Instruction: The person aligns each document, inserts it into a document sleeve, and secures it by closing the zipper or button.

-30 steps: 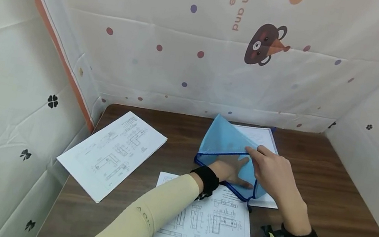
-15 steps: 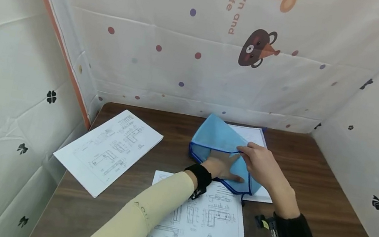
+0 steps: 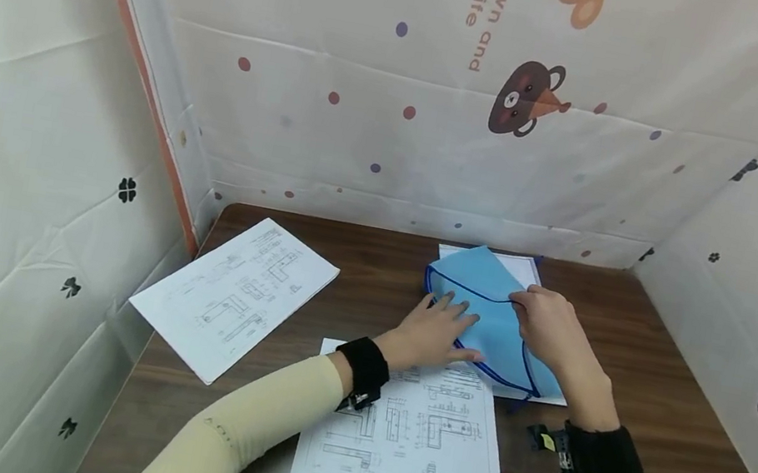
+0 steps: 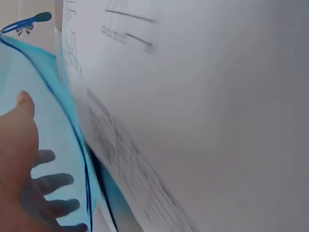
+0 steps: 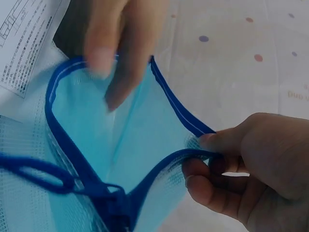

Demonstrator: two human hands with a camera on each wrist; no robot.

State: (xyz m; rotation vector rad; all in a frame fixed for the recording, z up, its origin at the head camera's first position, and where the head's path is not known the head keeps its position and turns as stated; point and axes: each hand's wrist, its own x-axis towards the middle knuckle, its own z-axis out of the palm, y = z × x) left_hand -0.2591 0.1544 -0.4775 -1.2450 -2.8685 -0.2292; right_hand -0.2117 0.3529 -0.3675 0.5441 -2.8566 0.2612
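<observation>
A light blue mesh zipper pouch (image 3: 500, 338) with dark blue edging lies toward the back right of the table. My right hand (image 3: 557, 327) pinches the edge of its mouth between thumb and fingers and holds it up, so the mouth gapes in the right wrist view. At the pouch's near left edge is my left hand (image 3: 428, 334), fingers spread and straight, holding nothing. A zipper pull (image 5: 38, 171) dangles at the pouch's corner. White printed paper (image 3: 524, 269) shows behind the pouch. Just in front lies a sheet with technical drawings (image 3: 402, 452).
Another sheet or stack of drawings (image 3: 235, 296) lies tilted on the left of the brown wooden table (image 3: 373, 269). Patterned white cloth walls (image 3: 336, 136) close off the back and both sides.
My left hand has drawn back out of the pouch's mouth, toward the left and nearer to me. The pouch has flattened and shifted slightly. The right hand keeps its pinch on the edge.
</observation>
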